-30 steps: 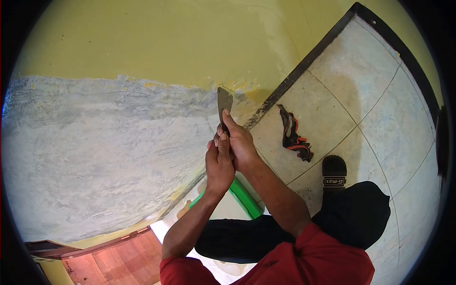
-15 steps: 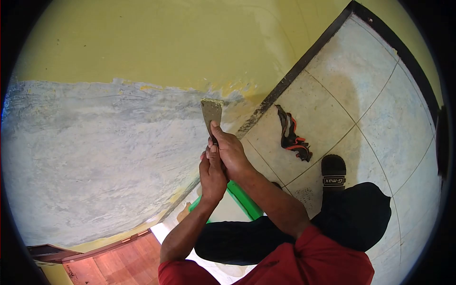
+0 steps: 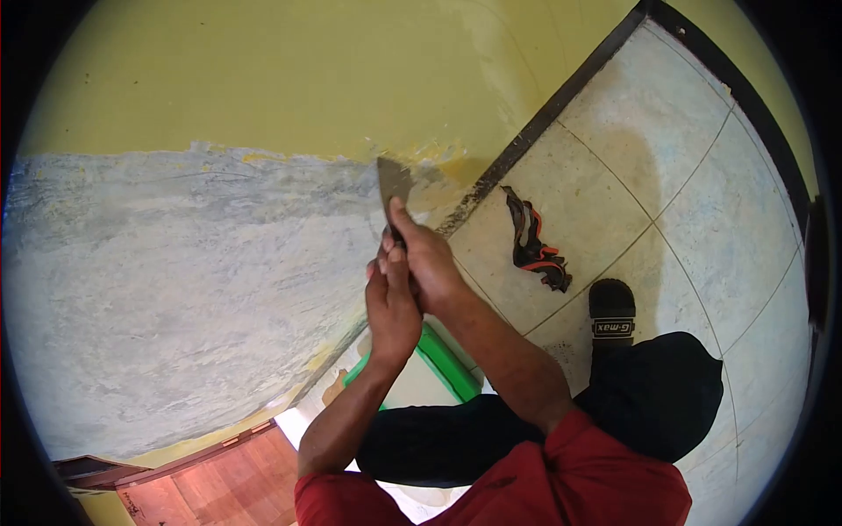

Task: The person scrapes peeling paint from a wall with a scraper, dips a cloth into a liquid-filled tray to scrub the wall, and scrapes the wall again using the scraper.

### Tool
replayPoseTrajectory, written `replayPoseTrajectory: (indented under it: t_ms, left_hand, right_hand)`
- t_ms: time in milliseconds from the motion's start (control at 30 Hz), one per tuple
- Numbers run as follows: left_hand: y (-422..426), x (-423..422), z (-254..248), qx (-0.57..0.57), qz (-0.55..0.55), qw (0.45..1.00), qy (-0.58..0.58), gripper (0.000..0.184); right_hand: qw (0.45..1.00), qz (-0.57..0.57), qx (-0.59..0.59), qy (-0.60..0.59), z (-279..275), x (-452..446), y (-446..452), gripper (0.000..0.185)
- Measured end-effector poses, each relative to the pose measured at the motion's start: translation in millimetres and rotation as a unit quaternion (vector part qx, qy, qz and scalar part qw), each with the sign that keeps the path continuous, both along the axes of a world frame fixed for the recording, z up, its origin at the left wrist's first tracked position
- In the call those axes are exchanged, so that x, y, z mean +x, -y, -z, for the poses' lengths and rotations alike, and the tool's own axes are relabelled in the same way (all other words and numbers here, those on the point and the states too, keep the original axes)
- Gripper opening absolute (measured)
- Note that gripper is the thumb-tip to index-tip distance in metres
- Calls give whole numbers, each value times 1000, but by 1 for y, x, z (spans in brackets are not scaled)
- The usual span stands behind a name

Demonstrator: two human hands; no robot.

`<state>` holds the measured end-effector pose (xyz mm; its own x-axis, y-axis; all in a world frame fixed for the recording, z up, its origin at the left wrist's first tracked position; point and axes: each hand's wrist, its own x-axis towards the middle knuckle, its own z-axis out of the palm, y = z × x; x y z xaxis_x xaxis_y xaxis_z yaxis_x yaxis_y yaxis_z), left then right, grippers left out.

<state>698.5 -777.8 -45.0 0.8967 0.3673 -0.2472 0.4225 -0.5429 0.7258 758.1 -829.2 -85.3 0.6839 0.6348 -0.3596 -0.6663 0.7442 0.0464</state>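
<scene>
A scraper [image 3: 394,181] with a flat metal blade is held by both my hands against the wall. My right hand [image 3: 431,265] is closed round its handle, the thumb lying toward the blade. Closed below and against it, my left hand [image 3: 391,307] also grips the handle, which the fingers mostly hide. The blade's wide end is at the ragged boundary between the yellow paint [image 3: 289,79] and the bare grey-white patch [image 3: 193,280]. Small paint flecks show around the blade's tip.
Dark skirting [image 3: 561,101] borders the tiled floor [image 3: 605,193]. A crumpled black and orange item [image 3: 535,250] lies there near a black sandal [image 3: 612,311]. Below my forearms is a green-edged container [image 3: 449,364]. Reddish wood-like flooring [image 3: 224,478] shows at lower left.
Both hands have moved slightly upward with the scraper. Its blade has slid up toward the yellow paint and now looks turned to a different angle.
</scene>
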Motion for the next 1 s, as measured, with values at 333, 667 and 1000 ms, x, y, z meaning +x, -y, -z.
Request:
replayPoseTrajectory:
  t_ms: [333,667,1000]
  left_hand:
    - [6,4,-1,3,14,999,30,47]
    - [4,-5,-16,-1,-13,1000,-12,41]
    - [-12,-18,-23,58,23,998,-29,52]
  right_hand:
    - [999,-31,30,-7,-8,2,14,49]
    - [999,-15,28,-32,-9,-14,-1,48]
    - [999,-24,6,-30,-2,-32,-27,51]
